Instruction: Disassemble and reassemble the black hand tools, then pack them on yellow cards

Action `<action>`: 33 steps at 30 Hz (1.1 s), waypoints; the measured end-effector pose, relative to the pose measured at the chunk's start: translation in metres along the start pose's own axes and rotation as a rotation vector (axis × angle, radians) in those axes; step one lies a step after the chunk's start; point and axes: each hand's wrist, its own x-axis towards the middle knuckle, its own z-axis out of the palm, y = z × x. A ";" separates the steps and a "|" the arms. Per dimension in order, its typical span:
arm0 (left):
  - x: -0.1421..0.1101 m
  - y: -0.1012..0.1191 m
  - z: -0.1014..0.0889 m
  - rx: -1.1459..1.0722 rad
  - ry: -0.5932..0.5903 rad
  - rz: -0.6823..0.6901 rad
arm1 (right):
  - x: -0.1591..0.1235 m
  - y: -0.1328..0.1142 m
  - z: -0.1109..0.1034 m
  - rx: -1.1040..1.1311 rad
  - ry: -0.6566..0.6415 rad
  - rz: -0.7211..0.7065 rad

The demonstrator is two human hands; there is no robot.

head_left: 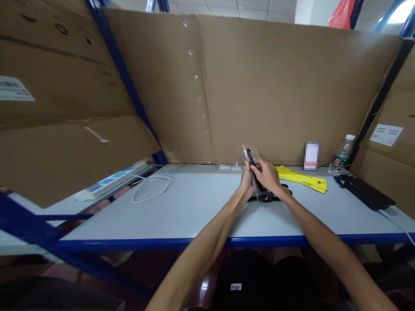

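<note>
Left hand (247, 180) and right hand (267, 176) both pinch a clear plastic bag (256, 155), tilted, a slender black object (249, 154) inside. Tabletop (194, 209) below the grip. Just right: yellow printed cards (301, 178). Farther right: upright smartphone (311, 155), then labelled plastic bottle (341, 159). Well left: looped white cable (151, 201).

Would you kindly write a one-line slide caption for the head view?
Left hand and right hand hold a clear bag with a black item inside, over a pale tabletop near yellow cards.
</note>
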 end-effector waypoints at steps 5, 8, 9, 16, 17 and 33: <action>-0.005 0.000 0.005 -0.037 0.078 -0.071 | -0.002 -0.001 -0.003 -0.032 -0.021 0.018; -0.005 0.000 0.005 -0.035 0.075 -0.076 | -0.003 0.000 -0.004 -0.018 -0.020 0.010; -0.004 0.000 0.005 -0.033 0.069 -0.074 | -0.003 0.000 -0.004 -0.019 -0.016 0.009; -0.001 -0.002 0.001 -0.017 0.046 -0.054 | -0.004 0.001 -0.006 -0.017 -0.014 -0.012; -0.002 -0.001 0.002 -0.014 0.047 -0.050 | -0.003 0.002 -0.006 -0.008 -0.012 -0.007; -0.005 -0.008 0.003 0.059 0.054 0.034 | -0.006 -0.003 -0.015 -0.107 -0.022 -0.002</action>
